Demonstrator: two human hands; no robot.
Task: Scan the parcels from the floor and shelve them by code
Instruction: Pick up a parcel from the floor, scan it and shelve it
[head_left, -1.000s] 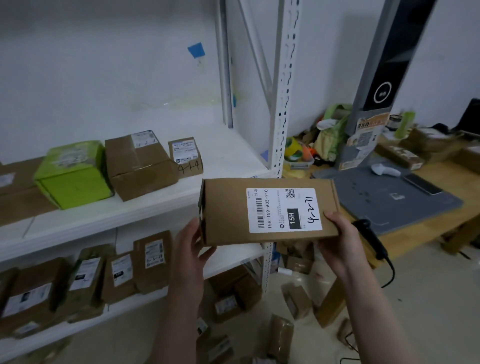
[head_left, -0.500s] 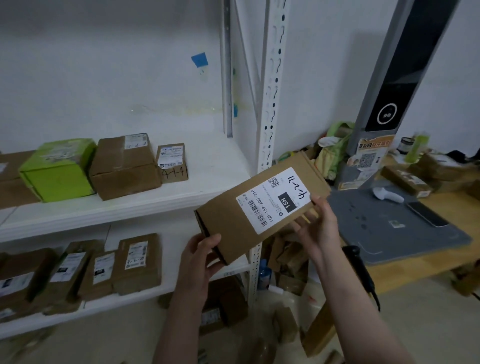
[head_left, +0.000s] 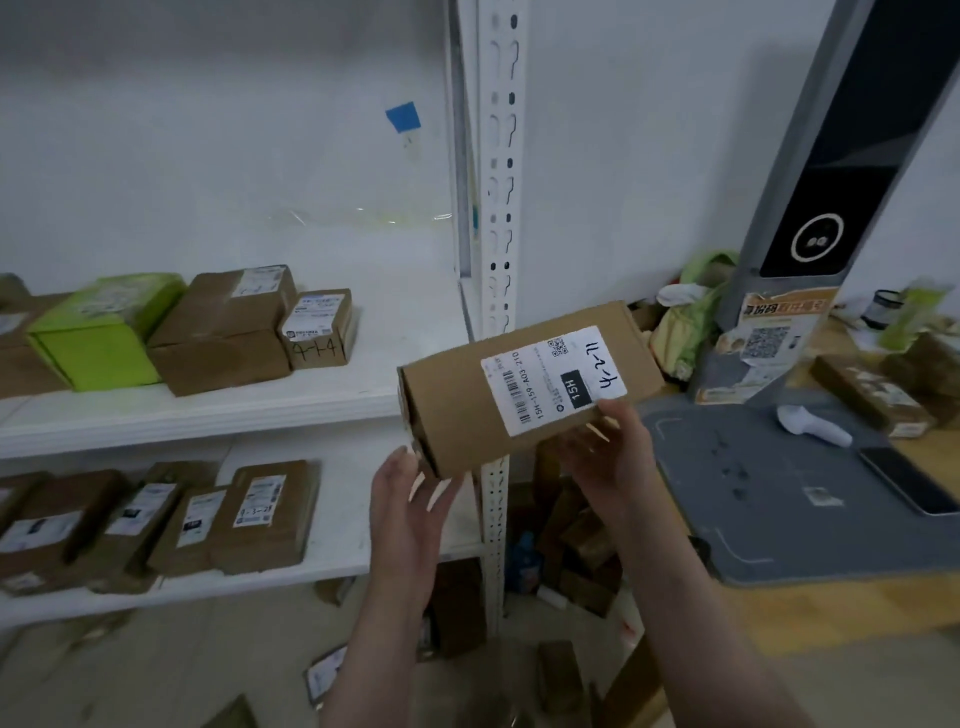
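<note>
A brown cardboard parcel (head_left: 452, 410) is tilted in front of me, its right end higher, level with the edge of the upper shelf board (head_left: 395, 332). Its white label carries a barcode, "15H" and a handwritten code. My left hand (head_left: 410, 499) cups the lower left corner from below. My right hand (head_left: 613, 457) grips the near right edge under the label. The parcel partly hides the white shelf post (head_left: 496, 208). On the upper shelf stand a small box marked by hand (head_left: 319, 330), a larger brown box (head_left: 223, 332) and a green box (head_left: 98, 338).
Several labelled parcels (head_left: 260, 514) lean together on the lower shelf (head_left: 353, 499). More parcels (head_left: 571, 545) lie on the floor by the post. To the right, a wooden table holds a grey scanning stand (head_left: 753, 493), a white handheld scanner (head_left: 813, 426) and a phone (head_left: 909, 486).
The parcel went from level to steeply tilted, and now lies flatter again, still in both hands. My view has shifted slightly toward the shelves.
</note>
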